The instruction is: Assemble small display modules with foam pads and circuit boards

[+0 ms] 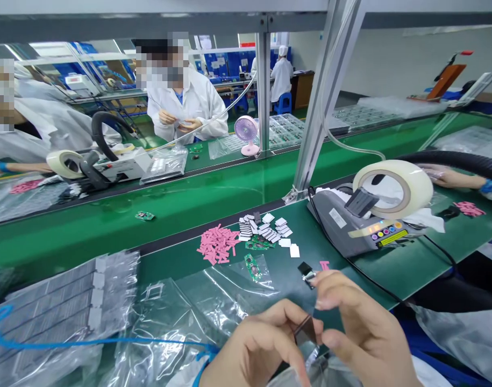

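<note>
Along the far side of the bench (313,242), bounded by a black edge strip (181,239), then level with a green belt (197,204) beyond. Green surface showing between the white cards (285,243) and the tape dispenser (340,234), and on past the dispenser to the right. Closed in on the left by clear plastic bags (181,328), reaching close to the left wrist; further left, covered by plastic trays (64,301) with a blue cord (108,341) drawn across. On the right, crossed by a black cable (375,282).

Clamped between thumb and fingers of the left hand (259,346): a small dark flat piece (306,332), tilted, near the bottom of the view. Just to its right, thumb and forefinger of the right hand (366,328) apart, with a gap between the tips. Just beyond those tips, on the bench, a black rectangle (305,267) and pink strips (324,265); farther out, a pink heap (217,243) beside the cards.

On the dispenser, a yellow label (393,238) and a white label (336,217), both too small to read.
</note>
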`<act>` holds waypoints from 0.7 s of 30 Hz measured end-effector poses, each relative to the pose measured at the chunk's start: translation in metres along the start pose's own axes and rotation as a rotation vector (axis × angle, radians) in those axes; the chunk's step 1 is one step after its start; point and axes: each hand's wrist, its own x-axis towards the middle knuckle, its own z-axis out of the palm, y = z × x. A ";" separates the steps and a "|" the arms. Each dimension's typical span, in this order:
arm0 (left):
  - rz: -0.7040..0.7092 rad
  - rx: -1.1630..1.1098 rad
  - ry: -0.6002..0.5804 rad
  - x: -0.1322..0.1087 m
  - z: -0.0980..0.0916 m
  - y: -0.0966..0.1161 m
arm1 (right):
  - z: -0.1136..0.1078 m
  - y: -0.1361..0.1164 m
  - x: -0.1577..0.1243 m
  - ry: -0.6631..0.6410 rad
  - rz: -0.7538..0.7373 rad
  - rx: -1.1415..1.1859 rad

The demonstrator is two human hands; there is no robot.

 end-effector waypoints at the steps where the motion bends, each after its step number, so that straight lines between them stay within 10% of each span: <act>1: 0.000 0.039 -0.004 0.000 -0.001 0.000 | -0.002 -0.006 0.002 0.013 -0.054 -0.149; 6: 0.031 0.137 -0.044 -0.001 -0.001 -0.001 | -0.004 -0.016 0.006 -0.039 -0.196 -0.481; 21: -0.021 0.145 -0.077 0.004 -0.003 -0.002 | -0.001 -0.012 0.001 -0.043 -0.135 -0.468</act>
